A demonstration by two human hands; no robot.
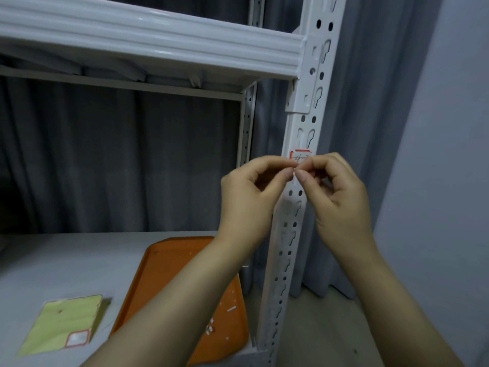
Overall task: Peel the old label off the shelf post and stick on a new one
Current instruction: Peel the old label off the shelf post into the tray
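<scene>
A white label with a red border and handwriting (300,155) is stuck on the white slotted shelf post (296,221), right of centre. Just below it, in front of the post, my left hand (251,200) and my right hand (336,197) meet fingertip to fingertip. Both pinch a tiny white scrap between thumb and forefinger; the scrap is almost hidden. On the shelf at lower left lies a yellow-green backing sheet (63,324) with one red-bordered blank label (77,339) on its near corner.
An orange tray (169,274) with several small white paper bits lies on the grey shelf board (66,260), under my left forearm. A white shelf beam (148,41) crosses above. Grey curtains hang behind, and a pale wall stands to the right.
</scene>
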